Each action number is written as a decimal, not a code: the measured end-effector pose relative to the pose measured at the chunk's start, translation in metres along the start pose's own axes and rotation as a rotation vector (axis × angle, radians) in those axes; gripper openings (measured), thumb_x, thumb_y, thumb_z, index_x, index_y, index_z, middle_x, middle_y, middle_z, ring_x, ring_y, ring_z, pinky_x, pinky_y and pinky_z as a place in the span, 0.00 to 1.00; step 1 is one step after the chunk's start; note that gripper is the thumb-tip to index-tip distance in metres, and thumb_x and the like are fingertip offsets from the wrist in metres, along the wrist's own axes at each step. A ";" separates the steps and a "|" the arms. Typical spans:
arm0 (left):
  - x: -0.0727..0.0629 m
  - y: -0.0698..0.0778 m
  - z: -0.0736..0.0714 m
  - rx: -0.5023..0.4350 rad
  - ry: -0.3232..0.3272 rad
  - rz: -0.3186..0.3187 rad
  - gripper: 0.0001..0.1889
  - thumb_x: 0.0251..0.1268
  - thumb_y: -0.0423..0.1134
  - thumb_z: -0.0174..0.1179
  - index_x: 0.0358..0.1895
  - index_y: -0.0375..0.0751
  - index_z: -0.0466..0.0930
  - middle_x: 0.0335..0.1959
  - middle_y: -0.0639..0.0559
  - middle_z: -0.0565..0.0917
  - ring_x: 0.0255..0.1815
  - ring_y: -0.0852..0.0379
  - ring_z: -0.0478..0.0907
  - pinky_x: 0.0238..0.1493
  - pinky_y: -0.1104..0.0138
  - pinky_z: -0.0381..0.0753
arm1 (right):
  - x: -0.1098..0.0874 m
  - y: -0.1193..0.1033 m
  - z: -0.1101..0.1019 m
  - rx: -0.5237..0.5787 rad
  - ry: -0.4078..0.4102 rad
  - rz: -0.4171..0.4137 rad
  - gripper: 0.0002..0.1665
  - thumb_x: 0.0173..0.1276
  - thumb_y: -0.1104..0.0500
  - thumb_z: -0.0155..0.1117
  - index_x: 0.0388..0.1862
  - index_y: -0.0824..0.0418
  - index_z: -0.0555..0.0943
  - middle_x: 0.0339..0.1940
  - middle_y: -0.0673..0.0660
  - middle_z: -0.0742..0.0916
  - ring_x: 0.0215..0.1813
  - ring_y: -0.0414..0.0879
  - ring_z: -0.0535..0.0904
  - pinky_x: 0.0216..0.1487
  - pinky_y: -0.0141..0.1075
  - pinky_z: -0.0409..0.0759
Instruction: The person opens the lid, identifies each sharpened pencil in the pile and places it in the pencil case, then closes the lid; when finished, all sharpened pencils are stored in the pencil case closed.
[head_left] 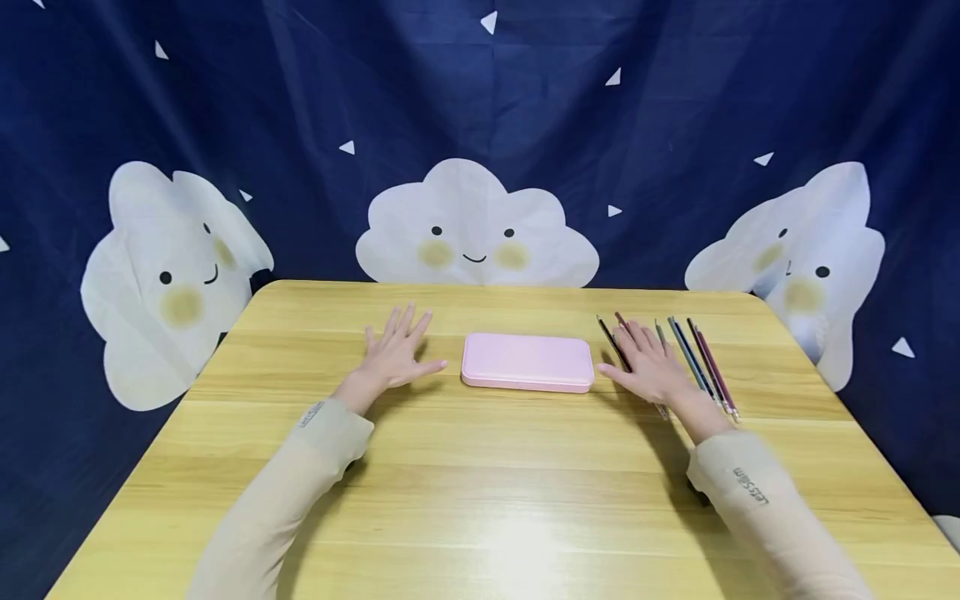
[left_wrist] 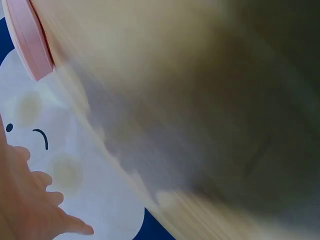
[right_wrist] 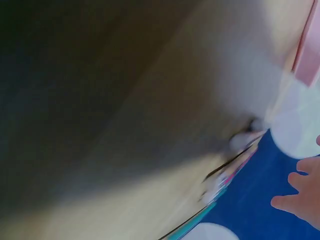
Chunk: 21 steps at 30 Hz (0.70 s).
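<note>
A pink pencil case (head_left: 527, 362) lies closed on the wooden table, between the two hands. Left of it, my left hand (head_left: 393, 358) is spread with straight fingers and holds nothing; in the left wrist view the hand (left_wrist: 30, 200) appears at the lower left. To the right of the case, my right hand (head_left: 648, 367) stretches out, palm down, over several pencils (head_left: 693, 358), partly covering some of them. Whether it touches them cannot be told. The right wrist view shows the fingers of that hand (right_wrist: 300, 192) extended, with blurred pencils (right_wrist: 225, 175) nearby.
The wooden table (head_left: 480, 475) has a rounded far edge. Behind it hangs a dark blue curtain (head_left: 420, 92) with smiling white clouds (head_left: 480, 200) and small white triangles. A bright light reflection falls on the table's near part.
</note>
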<state>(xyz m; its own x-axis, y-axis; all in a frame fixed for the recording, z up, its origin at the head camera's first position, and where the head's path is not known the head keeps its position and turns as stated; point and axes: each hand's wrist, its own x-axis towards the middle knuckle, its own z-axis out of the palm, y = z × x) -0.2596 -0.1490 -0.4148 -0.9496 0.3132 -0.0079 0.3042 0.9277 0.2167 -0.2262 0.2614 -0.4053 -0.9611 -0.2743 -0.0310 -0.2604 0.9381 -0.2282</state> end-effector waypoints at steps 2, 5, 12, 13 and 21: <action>0.003 0.002 0.001 -0.027 0.010 0.010 0.49 0.52 0.70 0.50 0.73 0.50 0.43 0.74 0.43 0.40 0.72 0.40 0.34 0.57 0.31 0.39 | 0.003 -0.008 0.002 -0.006 -0.002 -0.036 0.49 0.64 0.33 0.45 0.72 0.63 0.49 0.72 0.70 0.49 0.70 0.67 0.43 0.61 0.66 0.46; 0.007 0.007 0.002 -0.064 0.008 0.037 0.50 0.51 0.70 0.51 0.73 0.50 0.43 0.74 0.44 0.42 0.72 0.41 0.37 0.59 0.33 0.43 | 0.009 -0.022 0.003 0.011 -0.017 -0.088 0.48 0.64 0.35 0.47 0.72 0.64 0.50 0.72 0.70 0.50 0.70 0.67 0.44 0.62 0.65 0.46; 0.017 0.020 0.007 -0.150 -0.110 0.192 0.49 0.53 0.66 0.54 0.73 0.46 0.43 0.73 0.42 0.47 0.69 0.35 0.48 0.64 0.43 0.52 | 0.022 -0.058 0.006 -0.002 -0.091 -0.151 0.46 0.64 0.34 0.47 0.71 0.62 0.55 0.72 0.68 0.54 0.71 0.65 0.47 0.66 0.60 0.46; 0.018 0.022 0.008 -0.155 -0.121 0.214 0.49 0.53 0.65 0.55 0.73 0.45 0.43 0.72 0.41 0.49 0.69 0.36 0.49 0.65 0.44 0.52 | 0.024 -0.063 0.007 -0.006 -0.094 -0.166 0.45 0.64 0.34 0.47 0.71 0.61 0.56 0.71 0.67 0.55 0.70 0.65 0.48 0.66 0.60 0.46; 0.027 0.031 0.014 -0.144 -0.167 0.341 0.52 0.46 0.64 0.62 0.71 0.40 0.49 0.69 0.41 0.58 0.68 0.44 0.54 0.68 0.53 0.50 | 0.040 -0.090 0.018 -0.046 -0.100 -0.260 0.41 0.66 0.36 0.47 0.69 0.60 0.62 0.69 0.66 0.62 0.69 0.62 0.55 0.64 0.60 0.53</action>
<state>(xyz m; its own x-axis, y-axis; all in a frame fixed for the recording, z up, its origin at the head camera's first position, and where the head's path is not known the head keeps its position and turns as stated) -0.2746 -0.1093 -0.4225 -0.7670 0.6380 -0.0681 0.5750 0.7306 0.3683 -0.2395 0.1621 -0.4038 -0.8485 -0.5241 -0.0733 -0.5028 0.8416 -0.1970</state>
